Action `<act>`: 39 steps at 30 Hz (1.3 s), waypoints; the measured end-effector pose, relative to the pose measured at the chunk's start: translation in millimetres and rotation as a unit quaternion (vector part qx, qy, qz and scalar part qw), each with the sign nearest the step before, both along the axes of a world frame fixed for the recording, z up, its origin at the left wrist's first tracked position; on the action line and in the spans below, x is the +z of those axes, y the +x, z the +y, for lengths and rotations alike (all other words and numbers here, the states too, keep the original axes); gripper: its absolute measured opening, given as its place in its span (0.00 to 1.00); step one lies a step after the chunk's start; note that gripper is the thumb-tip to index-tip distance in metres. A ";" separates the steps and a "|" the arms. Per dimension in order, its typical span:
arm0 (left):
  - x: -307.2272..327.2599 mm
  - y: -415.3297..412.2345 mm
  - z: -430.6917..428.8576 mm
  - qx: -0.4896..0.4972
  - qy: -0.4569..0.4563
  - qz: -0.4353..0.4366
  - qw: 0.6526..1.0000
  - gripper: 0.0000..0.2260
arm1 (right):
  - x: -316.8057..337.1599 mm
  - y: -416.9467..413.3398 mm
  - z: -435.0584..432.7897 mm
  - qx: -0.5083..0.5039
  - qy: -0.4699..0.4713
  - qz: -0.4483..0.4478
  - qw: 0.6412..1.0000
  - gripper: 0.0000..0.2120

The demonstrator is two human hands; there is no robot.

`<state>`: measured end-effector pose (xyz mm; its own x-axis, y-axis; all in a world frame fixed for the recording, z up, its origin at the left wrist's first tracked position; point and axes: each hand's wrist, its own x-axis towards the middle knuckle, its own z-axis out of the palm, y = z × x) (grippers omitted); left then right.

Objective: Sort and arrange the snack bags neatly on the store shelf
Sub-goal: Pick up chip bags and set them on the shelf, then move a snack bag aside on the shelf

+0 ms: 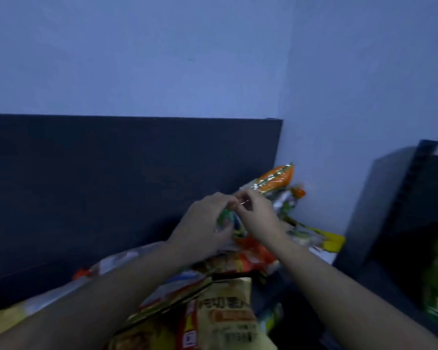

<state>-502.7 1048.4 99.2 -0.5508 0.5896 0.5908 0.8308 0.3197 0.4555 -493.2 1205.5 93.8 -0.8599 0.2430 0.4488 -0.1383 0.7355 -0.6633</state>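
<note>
Yellow bag (228,322), hands (200,223) (257,214) pinching green bag (228,219)

shop, dark shelf (111,185), piled snack bags (228,322)

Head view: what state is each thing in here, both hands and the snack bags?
left hand, curled round the green bag.
right hand, pinching the green bag's top edge.
green bag, held up between both hands.
orange bag, propped up at the back by the wall.
red bag, lying in the pile below the hands.
yellow bag, lying nearest the camera, under the left forearm.
</note>
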 end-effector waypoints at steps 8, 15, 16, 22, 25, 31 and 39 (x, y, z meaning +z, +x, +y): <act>-55.9 -9.7 197.4 -0.137 -0.190 0.050 0.971 0.17 | -44.3 39.4 196.7 -0.262 -0.078 -0.157 0.949 0.16; -116.6 -43.8 272.6 -0.090 -0.365 0.155 0.913 0.28 | -90.8 8.9 254.1 -0.243 -0.219 -0.248 0.912 0.12; -126.5 -51.2 279.9 -0.074 -0.373 0.170 0.909 0.30 | -98.8 1.7 258.5 -0.237 -0.253 -0.238 0.907 0.10; -160.7 -74.3 307.0 -0.039 -0.375 0.215 0.901 0.36 | -148.9 -37.9 290.2 -0.287 -0.433 -0.212 0.828 0.05; -164.0 -78.7 314.1 -0.038 -0.350 0.208 0.913 0.37 | -164.3 -47.7 301.1 -0.320 -0.487 -0.206 0.786 0.07; -155.1 -76.4 314.1 -0.030 -0.295 0.122 0.947 0.36 | -130.5 -54.1 306.0 -0.358 -0.489 -0.102 0.789 0.04; -80.0 -43.3 310.5 -0.116 0.105 -0.477 0.865 0.18 | -14.6 -14.1 281.0 -0.376 -0.273 0.043 0.884 0.11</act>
<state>-545.9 1359.0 19.1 -0.7285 0.6839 0.0403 0.0761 0.0223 0.9969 -507.3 1486.5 79.2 -0.3309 0.9328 0.1431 0.1867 0.2134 -0.9590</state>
